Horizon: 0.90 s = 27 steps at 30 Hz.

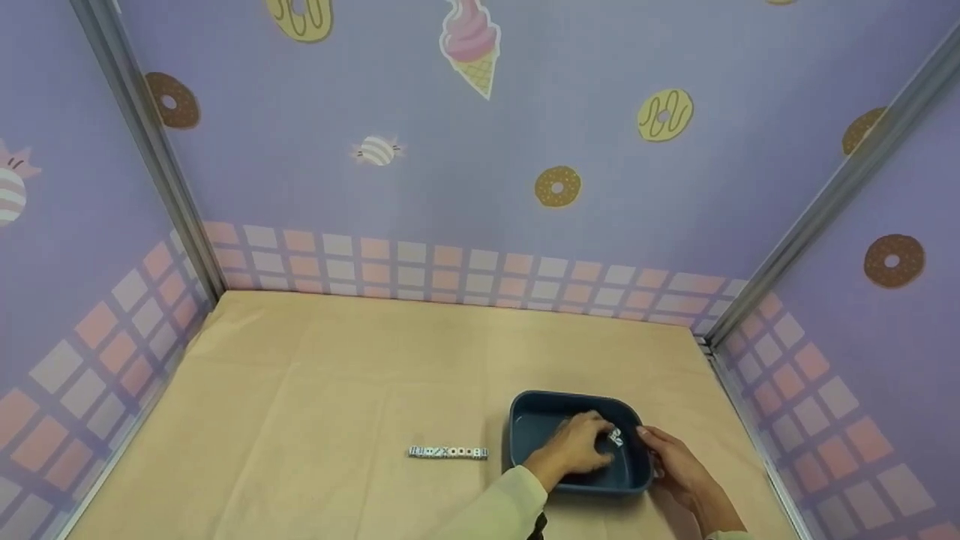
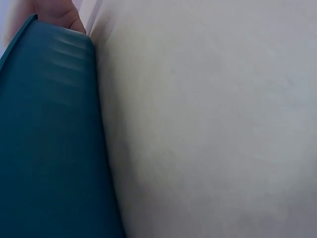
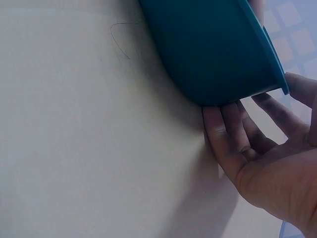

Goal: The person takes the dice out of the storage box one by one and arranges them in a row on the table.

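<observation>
A dark blue rectangular dish [image 1: 581,489] stands on the table. My left hand [image 1: 577,446] reaches inside it, thumb and fingers apart, with the fingertips right at a few white dice [image 1: 616,436] near the dish's right wall. My right hand [image 3: 267,163] holds the dish's right side, thumb at the rim and fingers against the outer wall low down. In the left wrist view the dish's outer wall [image 2: 54,134] fills the left side, and part of the left hand [image 2: 57,12] shows above its rim. Left of the dish lies a straight row of white dice [image 1: 448,453].
A tan cloth [image 1: 337,375] covers the table. Purple walls [image 1: 450,187] with sweets printed on them enclose it at the back and both sides, with metal posts [image 1: 161,165] at the corners.
</observation>
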Each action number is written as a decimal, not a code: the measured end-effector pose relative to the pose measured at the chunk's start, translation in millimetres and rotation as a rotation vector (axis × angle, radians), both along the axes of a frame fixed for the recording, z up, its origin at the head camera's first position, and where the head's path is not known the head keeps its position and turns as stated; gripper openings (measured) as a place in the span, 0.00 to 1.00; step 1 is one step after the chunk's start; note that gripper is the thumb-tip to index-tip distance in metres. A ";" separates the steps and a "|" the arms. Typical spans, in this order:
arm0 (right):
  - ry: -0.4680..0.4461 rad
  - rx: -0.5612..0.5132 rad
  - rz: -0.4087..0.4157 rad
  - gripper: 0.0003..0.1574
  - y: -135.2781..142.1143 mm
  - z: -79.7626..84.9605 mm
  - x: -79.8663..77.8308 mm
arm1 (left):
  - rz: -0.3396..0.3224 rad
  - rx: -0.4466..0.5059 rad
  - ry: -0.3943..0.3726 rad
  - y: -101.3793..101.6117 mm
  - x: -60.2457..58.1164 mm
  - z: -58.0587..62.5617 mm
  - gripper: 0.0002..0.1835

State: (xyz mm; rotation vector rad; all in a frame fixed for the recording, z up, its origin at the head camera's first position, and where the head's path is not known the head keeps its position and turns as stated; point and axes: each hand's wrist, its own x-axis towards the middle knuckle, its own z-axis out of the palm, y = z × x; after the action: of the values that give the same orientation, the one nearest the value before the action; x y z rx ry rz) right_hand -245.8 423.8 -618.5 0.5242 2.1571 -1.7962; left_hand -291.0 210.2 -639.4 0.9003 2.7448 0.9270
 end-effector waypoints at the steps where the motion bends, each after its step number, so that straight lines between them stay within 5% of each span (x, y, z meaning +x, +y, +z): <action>1: -0.002 0.005 -0.004 0.41 -0.1 -0.5 0.6 | -0.009 -0.009 0.000 0.1 0.5 -0.6 0.27; 27: 0.016 -0.043 -0.006 0.36 2.8 1.2 1.4 | -0.051 -0.118 0.121 3.0 1.7 -0.8 0.06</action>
State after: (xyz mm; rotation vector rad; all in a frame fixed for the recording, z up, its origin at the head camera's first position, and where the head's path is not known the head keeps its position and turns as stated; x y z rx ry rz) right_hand -244.5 426.6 -617.3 0.5087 2.1246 -1.8519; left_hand -289.2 213.2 -640.2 1.0319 2.8263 0.7165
